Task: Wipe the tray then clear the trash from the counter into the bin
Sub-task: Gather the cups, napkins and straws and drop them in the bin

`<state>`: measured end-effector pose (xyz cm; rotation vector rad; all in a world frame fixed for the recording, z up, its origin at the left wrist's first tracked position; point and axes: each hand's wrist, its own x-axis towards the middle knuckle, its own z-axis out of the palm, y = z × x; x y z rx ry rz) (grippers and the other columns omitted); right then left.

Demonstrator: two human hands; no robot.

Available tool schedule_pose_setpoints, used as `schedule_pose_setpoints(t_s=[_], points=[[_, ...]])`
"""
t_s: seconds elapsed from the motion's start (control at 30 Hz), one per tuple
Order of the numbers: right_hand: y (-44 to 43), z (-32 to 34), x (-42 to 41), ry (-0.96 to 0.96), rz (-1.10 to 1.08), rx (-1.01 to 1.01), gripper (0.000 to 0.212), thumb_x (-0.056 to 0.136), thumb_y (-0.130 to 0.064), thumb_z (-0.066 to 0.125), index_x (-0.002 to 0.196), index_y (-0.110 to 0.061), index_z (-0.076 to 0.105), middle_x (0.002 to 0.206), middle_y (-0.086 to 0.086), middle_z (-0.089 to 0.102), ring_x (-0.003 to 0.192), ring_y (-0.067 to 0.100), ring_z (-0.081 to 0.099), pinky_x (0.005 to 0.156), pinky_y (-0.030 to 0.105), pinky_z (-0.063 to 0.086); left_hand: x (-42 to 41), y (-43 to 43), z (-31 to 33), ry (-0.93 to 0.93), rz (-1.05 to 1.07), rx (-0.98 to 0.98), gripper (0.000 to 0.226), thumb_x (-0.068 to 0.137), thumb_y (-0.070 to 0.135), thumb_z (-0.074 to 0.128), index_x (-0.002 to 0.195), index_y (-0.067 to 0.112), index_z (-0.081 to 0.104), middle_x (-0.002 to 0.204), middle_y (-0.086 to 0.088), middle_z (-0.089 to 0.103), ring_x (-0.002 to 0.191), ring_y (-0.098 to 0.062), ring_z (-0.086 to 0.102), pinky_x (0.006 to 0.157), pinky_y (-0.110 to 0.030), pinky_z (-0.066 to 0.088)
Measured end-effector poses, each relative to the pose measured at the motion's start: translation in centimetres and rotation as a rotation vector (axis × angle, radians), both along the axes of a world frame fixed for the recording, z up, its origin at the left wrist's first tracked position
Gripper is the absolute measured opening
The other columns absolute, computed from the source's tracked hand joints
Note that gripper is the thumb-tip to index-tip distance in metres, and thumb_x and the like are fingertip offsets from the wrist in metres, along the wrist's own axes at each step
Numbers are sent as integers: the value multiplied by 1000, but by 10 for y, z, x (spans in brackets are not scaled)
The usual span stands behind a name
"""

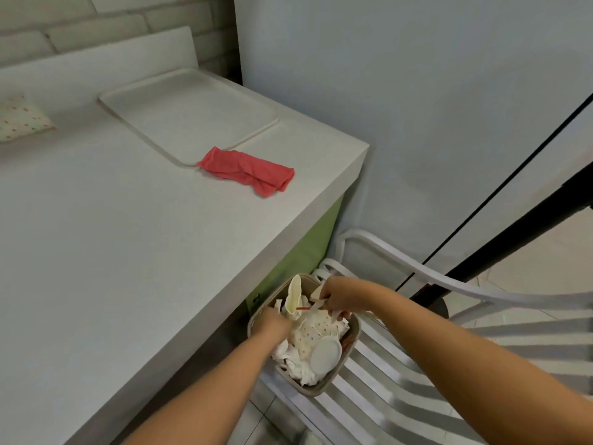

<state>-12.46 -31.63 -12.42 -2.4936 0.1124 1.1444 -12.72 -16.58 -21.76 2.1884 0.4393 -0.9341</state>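
The trash (308, 342), crumpled paper and thin lids, sits heaped in the bin (317, 392) on a chair (417, 364) just beside the counter (96, 252). I judge it light, soft and springy, best pinched in bunches. My right hand (338, 298) clutches a cream scrap (316, 293) at the far rim. My left hand (272, 324) has its fingers buried, so I cannot tell its grip. 1 spotted piece (19, 120) is cut off at the counter's left.

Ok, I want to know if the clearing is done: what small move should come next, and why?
Probably let the right hand drop its trash into the bin, where the left hand also is. A dotted paper lies on the counter at far left, so another trip seems needed.
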Motion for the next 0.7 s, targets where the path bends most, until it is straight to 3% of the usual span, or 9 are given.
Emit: schedule_pose_setpoints(t_s=[0.07, 0.13, 0.23, 0.3, 0.33, 0.43, 0.57, 0.63, 0.7], points=[[5, -6, -4, -8, 2, -42, 16, 96, -6, 43, 84, -9, 52, 65, 3, 56, 50, 9, 48, 51, 19, 41, -5, -9, 6, 85, 65, -103, 74, 85, 40, 59, 143, 6, 27, 137, -14, 47, 123, -31, 48, 100, -40, 45], [8, -17, -3, 11, -7, -107, 22, 95, -5, 42, 74, -9, 47, 60, 2, 53, 48, 9, 48, 50, 18, 41, -7, -14, 8, 113, 139, -201, 79, 87, 34, 57, 148, 6, 15, 141, -14, 42, 126, -30, 44, 99, -37, 44], [13, -32, -1, 49, -4, -166, 21, 94, -3, 43, 75, 0, 53, 68, 8, 64, 46, 9, 50, 51, 19, 42, -8, -9, 12, 80, 199, -246, 70, 85, 33, 52, 144, 6, 26, 139, -14, 45, 124, -30, 47, 94, -32, 45], [19, -37, 1, 66, 16, -186, 31, 94, -5, 45, 63, -3, 51, 83, 15, 72, 39, 6, 50, 51, 18, 41, -7, -4, 16, 50, 210, -235, 60, 90, 32, 49, 141, 6, 32, 136, -14, 48, 122, -29, 49, 94, -31, 44], [22, -38, 2, 78, 22, -189, 35, 95, -7, 46, 61, -6, 51, 79, 12, 74, 35, 6, 50, 51, 17, 40, -7, -1, 15, 39, 208, -220, 61, 90, 34, 49, 142, 7, 33, 136, -13, 50, 122, -29, 50, 98, -34, 44], [32, -43, 6, 101, 30, -158, 17, 95, -11, 50, 81, -12, 59, 53, 1, 61, 44, 5, 50, 51, 16, 38, -5, 7, 17, 8, 235, -215, 54, 88, 27, 48, 138, 7, 39, 131, -14, 53, 118, -30, 53, 102, -42, 44], [37, -46, 9, 75, 43, -161, 26, 92, -15, 55, 68, -11, 47, 66, 0, 49, 58, 11, 49, 52, 19, 39, -8, 13, 34, -38, 273, -280, 51, 92, 17, 45, 140, 5, 35, 129, -15, 53, 115, -29, 54, 97, -37, 46], [39, -39, 11, 64, 8, -132, 14, 93, -14, 53, 84, -3, 53, 78, 5, 57, 72, 19, 60, 61, 25, 48, -7, 15, 40, -62, 264, -308, 49, 92, 15, 45, 139, 5, 38, 127, -14, 55, 113, -28, 55, 94, -34, 45], [38, -28, 14, 50, -11, -117, 27, 95, -12, 49, 117, 3, 49, 105, 16, 64, 90, 29, 66, 74, 35, 56, -7, 16, 45, -92, 238, -318, 46, 89, 15, 46, 135, 4, 44, 124, -14, 57, 112, -28, 56, 97, -36, 46]])
